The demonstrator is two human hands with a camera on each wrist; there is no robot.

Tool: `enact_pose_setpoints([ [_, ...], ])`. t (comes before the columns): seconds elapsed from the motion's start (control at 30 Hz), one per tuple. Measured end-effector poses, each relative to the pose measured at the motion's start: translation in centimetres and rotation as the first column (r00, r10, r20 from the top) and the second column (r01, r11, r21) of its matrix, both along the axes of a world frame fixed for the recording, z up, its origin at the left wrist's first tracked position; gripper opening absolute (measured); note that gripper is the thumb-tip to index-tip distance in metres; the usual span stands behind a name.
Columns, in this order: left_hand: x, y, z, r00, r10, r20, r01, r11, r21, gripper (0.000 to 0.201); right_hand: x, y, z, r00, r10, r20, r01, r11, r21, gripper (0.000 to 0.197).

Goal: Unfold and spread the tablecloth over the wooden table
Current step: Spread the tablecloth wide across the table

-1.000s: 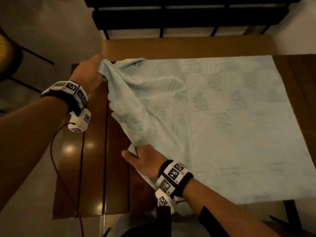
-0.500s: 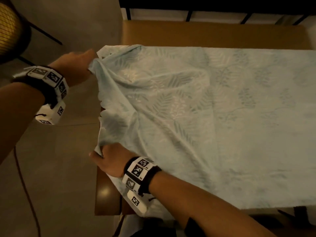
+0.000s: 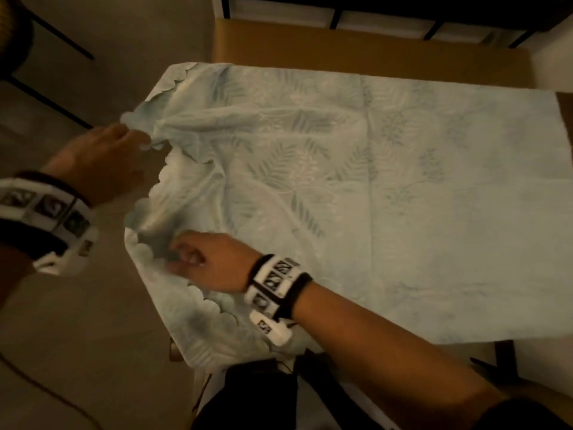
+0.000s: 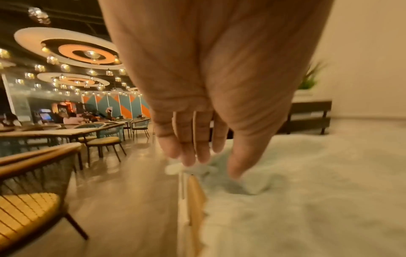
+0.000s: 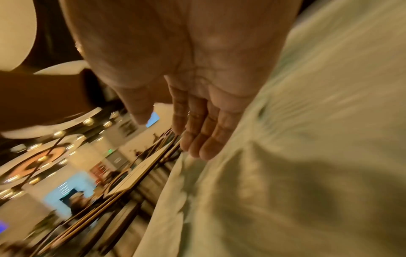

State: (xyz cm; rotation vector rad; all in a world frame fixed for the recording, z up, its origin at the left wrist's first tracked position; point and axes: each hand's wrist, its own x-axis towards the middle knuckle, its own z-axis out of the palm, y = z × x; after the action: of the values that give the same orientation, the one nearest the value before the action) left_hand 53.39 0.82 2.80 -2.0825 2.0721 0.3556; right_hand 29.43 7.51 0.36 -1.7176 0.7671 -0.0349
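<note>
Tablecloth (image 3: 356, 197), pale leaf print, spread over the counter (image 4: 194, 194).
Left scalloped edge rumpled, overhanging the counter's end. Left hand (image 3: 102, 162): fingers straight, tips touching the cloth's far-left edge. Right hand (image 3: 210, 262): fingers relaxed, resting on near-left folds, holding nothing.

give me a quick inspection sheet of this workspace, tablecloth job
surface: wooden table almost fully covered, only a sliver bare at the near left corner
job's things: tablecloth flat on the right, bunched and wrinkled along its scalloped left edge
clutter: nothing seen
grippers: left hand open, fingers straight at the cloth edge; right hand open over the near left wrinkles, contact unclear
cables: dark cable on the floor at left
surroundings: woven chair, cafe tables, bench beyond the table
</note>
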Motion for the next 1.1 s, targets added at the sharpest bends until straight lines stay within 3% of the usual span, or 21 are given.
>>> enact_pose_setpoints([
  [0.1,-7.0,7.5,0.2,0.972,-0.041,-0.23,0.027,0.998,-0.064,0.039,-11.0,-0.7,-0.3,0.975,-0.223,-0.023,0.213,0.956,-0.203,0.011],
  [0.2,-15.1,14.7,-1.6,0.893,-0.069,-0.444,0.124,0.988,0.096,0.04,-23.7,-0.2,-0.2,0.878,-0.39,-0.279,0.299,0.9,-0.317,0.01],
  [0.3,-22.0,19.0,-4.4,0.91,-0.06,-0.41,0.195,0.936,0.295,0.056,-33.9,1.8,-1.2,0.778,-0.378,-0.502,0.216,0.911,-0.352,0.024],
  [0.37,-24.3,20.5,-6.2,0.931,-0.051,-0.363,0.152,0.955,0.256,0.056,-37.3,3.3,-2.6,0.784,-0.314,-0.536,0.136,0.929,-0.345,0.046],
  [0.43,-24.8,21.9,-8.1,0.943,-0.028,-0.333,0.088,0.982,0.166,0.039,-38.5,4.5,-4.2,0.815,-0.285,-0.505,0.101,0.928,-0.359,0.058],
  [0.5,-24.6,23.0,-9.1,0.946,-0.098,-0.308,0.132,0.987,0.093,0.025,-38.4,5.0,-5.1,0.837,-0.294,-0.462,0.079,0.9,-0.429,0.048],
  [0.6,-24.2,24.2,-8.9,0.933,-0.042,-0.357,0.044,0.999,-0.002,0.026,-37.4,5.2,-5.5,0.862,-0.322,-0.391,0.072,0.842,-0.535,0.016],
  [0.7,-23.2,25.0,-8.4,0.93,0.059,-0.364,-0.078,0.996,-0.039,0.031,-37.5,5.1,-5.8,0.868,-0.328,-0.374,0.077,0.832,-0.549,0.014],
  [0.97,-20.4,26.2,-6.9,0.923,0.212,-0.321,-0.207,0.977,0.048,0.02,-38.1,5.3,-5.5,0.857,-0.329,-0.397,0.066,0.834,-0.548,0.023],
  [1.1,-20.1,24.7,-5.5,0.932,0.175,-0.318,-0.124,0.977,0.175,0.018,-37.4,5.0,-4.3,0.843,-0.267,-0.467,0.028,0.888,-0.458,0.022],
])
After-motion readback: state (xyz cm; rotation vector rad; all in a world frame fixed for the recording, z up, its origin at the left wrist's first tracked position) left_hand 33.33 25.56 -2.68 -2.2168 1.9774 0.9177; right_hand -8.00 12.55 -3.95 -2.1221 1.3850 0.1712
